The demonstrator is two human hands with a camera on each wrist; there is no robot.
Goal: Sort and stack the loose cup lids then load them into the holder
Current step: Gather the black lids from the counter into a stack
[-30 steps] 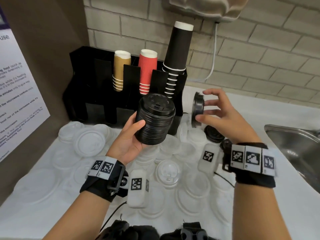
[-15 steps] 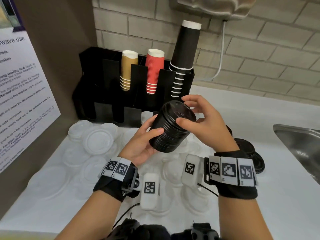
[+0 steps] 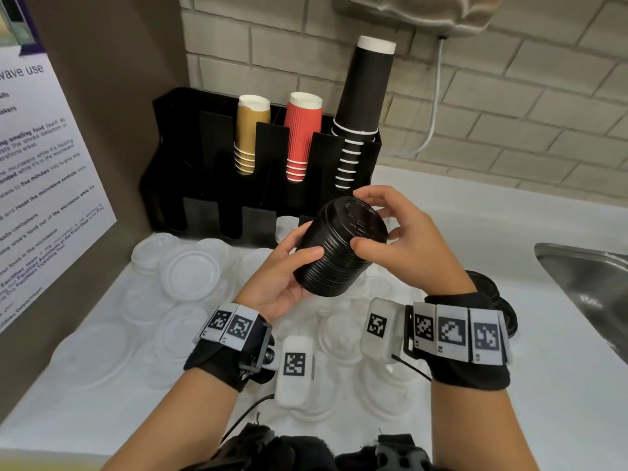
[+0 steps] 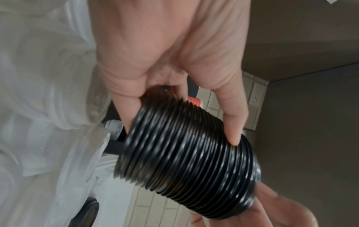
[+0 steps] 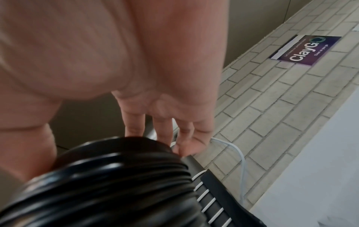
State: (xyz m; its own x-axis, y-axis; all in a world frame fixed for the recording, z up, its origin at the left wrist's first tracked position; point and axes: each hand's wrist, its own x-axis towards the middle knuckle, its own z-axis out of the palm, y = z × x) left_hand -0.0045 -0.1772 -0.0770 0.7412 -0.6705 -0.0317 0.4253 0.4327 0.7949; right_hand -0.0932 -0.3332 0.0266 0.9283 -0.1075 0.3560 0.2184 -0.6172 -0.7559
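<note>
A second back the right hand (image 3: pixel 404 246) held a single black lid on edge, apart from the stack; that lid now sits on top of the stack of black lids (image 3: pixel 339 246), and the right hand has closed in over the upper end. The stack has also tipped, its top leaning away and to the right. Left hand (image 3: pixel 278 280) grips the lower part of the stack from the left, thumb laid across the ribbed side, fingers wrapped behind. Right hand curls round the top: thumb on the near side of the ribs, fingertips over the far rim of the top lid. Stack is held in the air above the white counter (image 3: pixel 509 385), in front of the black holder (image 3: pixel 190 171). Holder carries three cup columns: tan cups (image 3: pixel 251 134), red cups (image 3: pixel 302 137), black cups (image 3: pixel 363 107), tallest, at the right end. Clear lids (image 3: pixel 193 270) lie scattered over the counter below and left of the hands, many overlapping. A few loose black lids (image 3: pixel 503 311) lie on the counter just right of the right wrist, partly hidden by the wristband. Steel sink (image 3: pixel 588 283) at the right edge. Printed notice (image 3: pixel 44 185) on the left wall. Left wrist view: the stack's ribs (image 4: pixel 186 153) are close up, thumb pressed on them.
</note>
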